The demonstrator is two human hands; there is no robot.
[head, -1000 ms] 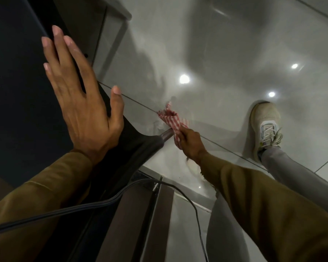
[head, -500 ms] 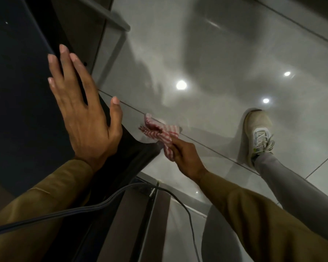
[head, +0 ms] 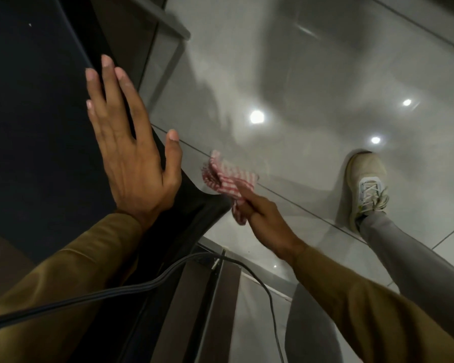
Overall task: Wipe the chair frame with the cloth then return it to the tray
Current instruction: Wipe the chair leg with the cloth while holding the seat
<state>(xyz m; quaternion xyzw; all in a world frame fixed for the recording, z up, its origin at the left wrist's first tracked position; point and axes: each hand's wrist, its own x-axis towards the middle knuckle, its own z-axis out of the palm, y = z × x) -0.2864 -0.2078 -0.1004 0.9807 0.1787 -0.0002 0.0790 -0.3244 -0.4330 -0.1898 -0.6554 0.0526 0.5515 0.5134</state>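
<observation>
The dark chair (head: pixel 37 127) fills the left of the head view, its black frame (head: pixel 194 205) bending down toward the floor at the middle. My left hand (head: pixel 131 158) lies flat and open against the chair's dark surface, fingers spread. My right hand (head: pixel 262 216) is closed on a red-and-white striped cloth (head: pixel 228 179), which is bunched against the lower bend of the frame. The part of the frame beneath the cloth is hidden. No tray is in view.
Glossy grey floor tiles (head: pixel 299 74) reflect ceiling lights. My right shoe (head: pixel 367 184) and grey trouser leg stand at the right. A black cable (head: pixel 142 286) crosses the bottom of the view over a brown panel with a metal edge (head: pixel 215 297).
My right hand has slid the cloth left and up along the frame's bend. My left hand still rests flat on the chair.
</observation>
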